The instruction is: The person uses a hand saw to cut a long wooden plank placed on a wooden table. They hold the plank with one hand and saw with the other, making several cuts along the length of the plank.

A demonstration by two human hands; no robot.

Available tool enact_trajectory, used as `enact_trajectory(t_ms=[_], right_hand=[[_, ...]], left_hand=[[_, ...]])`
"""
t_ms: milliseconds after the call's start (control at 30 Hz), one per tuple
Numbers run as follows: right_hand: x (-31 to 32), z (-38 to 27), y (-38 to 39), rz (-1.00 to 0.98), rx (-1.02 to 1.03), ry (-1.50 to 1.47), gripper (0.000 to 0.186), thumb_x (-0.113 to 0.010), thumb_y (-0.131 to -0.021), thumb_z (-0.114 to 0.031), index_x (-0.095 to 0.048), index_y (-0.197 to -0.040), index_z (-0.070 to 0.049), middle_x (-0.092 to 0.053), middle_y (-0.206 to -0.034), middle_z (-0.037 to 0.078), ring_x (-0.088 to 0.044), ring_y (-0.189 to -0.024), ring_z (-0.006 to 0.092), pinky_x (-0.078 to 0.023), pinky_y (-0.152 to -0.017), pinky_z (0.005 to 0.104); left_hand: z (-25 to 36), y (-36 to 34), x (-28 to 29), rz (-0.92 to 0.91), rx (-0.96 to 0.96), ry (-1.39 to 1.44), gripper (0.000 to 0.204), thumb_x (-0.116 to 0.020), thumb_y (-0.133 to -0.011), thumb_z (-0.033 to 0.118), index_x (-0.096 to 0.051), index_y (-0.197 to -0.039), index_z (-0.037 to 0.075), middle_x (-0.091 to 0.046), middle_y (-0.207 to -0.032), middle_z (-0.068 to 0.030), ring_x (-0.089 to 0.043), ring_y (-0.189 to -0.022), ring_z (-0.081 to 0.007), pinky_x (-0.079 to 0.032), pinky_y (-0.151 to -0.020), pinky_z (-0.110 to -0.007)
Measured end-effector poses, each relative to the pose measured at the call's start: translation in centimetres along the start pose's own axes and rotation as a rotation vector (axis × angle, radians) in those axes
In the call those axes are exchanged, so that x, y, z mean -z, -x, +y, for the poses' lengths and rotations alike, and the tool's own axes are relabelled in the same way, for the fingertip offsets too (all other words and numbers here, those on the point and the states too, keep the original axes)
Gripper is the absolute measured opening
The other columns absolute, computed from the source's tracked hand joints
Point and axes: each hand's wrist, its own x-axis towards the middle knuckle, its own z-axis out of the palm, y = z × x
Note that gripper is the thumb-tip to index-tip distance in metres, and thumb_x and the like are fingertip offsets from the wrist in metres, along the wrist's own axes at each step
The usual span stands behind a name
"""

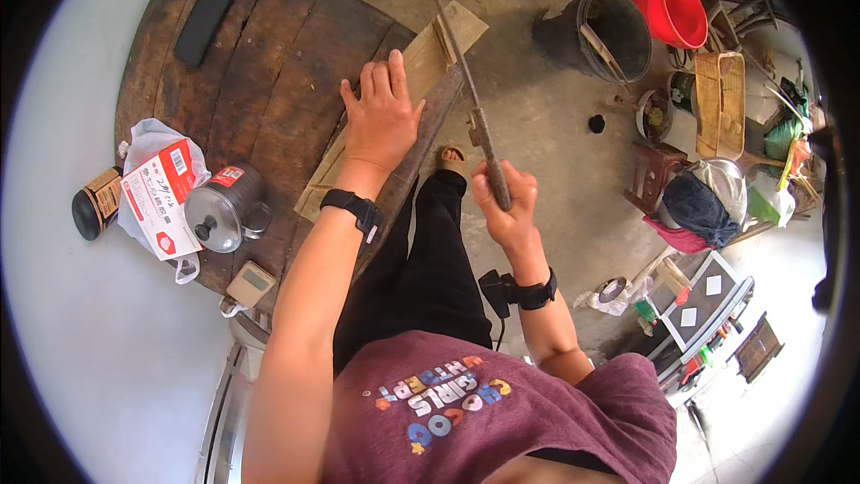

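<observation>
Left hand, fingers spread, lies on pale board at edge of dark, worn plank table, hiding board's middle. Right hand closed round handle of long-bladed tool; tip indistinct, blade–board contact unclear. Concrete floor, red bucket beyond.

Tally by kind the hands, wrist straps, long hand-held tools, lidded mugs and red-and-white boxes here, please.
Hands: 2 (left hand, right hand)
Black wrist straps: 2
Long thin tool: 1
Lidded mug: 1
Red-and-white box: 1
Total: 7
</observation>
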Motion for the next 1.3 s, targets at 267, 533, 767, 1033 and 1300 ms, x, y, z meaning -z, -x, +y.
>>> enact_trajectory(t_ms=[267, 533, 767, 1033, 1300], right_hand=[[-1.8, 2.6, 0.4, 0.075, 0.126, -0.021, 0.024, -0.066, -0.097, -0.015, -0.062, -0.082, 0.004, -0.055, -0.063, 0.004, -0.051, -0.054, 0.0121, -0.040, -0.053, 0.0286], [0.3, 2.6, 1.0, 0.059, 0.230, -0.037, 0.015, -0.071, -0.089, -0.011, -0.063, -0.084, 0.001, -0.051, -0.059, 0.007, -0.049, -0.048, 0.0234, -0.040, -0.051, 0.0340], [1.6, 3.0, -0.2, 0.007, 0.166, -0.086, 0.023, -0.068, -0.093, -0.017, -0.062, -0.082, 0.001, -0.048, -0.059, 0.005, -0.047, -0.050, 0.0169, -0.037, -0.051, 0.0314], [1.7, 2.4, -1.0, -0.067, 0.144, -0.024, 0.017, -0.068, -0.092, -0.012, -0.062, -0.086, 0.002, -0.046, -0.061, 0.008, -0.045, -0.051, 0.0186, -0.036, -0.051, 0.0326], [2.0, 2.8, -1.3, -0.113, 0.082, -0.020, 0.017, -0.070, -0.092, -0.013, -0.062, -0.087, 0.001, -0.048, -0.061, 0.010, -0.045, -0.050, 0.0194, -0.036, -0.051, 0.0334]], left_hand=[[-0.1, 0.1, -0.4, 0.051, -0.017, -0.016, 0.084, -0.072, -0.090, 0.039, -0.034, -0.150, -0.006, -0.052, -0.130, -0.0180, -0.050, -0.126, -0.0328, -0.044, -0.104, -0.052], [-0.1, 0.0, -0.5, 0.038, -0.004, 0.000, 0.081, -0.073, -0.089, 0.039, -0.038, -0.147, -0.005, -0.053, -0.130, -0.0160, -0.049, -0.127, -0.0310, -0.045, -0.104, -0.051], [-0.1, -0.2, -0.2, 0.051, -0.018, 0.038, 0.081, -0.073, -0.089, 0.035, -0.036, -0.148, -0.006, -0.053, -0.131, -0.0204, -0.050, -0.126, -0.0350, -0.042, -0.106, -0.046], [-0.3, 0.0, -0.2, 0.077, -0.020, 0.070, 0.081, -0.075, -0.087, 0.033, -0.037, -0.147, -0.007, -0.054, -0.131, -0.0190, -0.050, -0.127, -0.0345, -0.042, -0.105, -0.045], [-0.3, -0.2, -0.2, 0.037, -0.001, 0.062, 0.085, -0.076, -0.086, 0.037, -0.036, -0.148, -0.005, -0.053, -0.132, -0.0166, -0.049, -0.129, -0.0312, -0.043, -0.105, -0.048]])
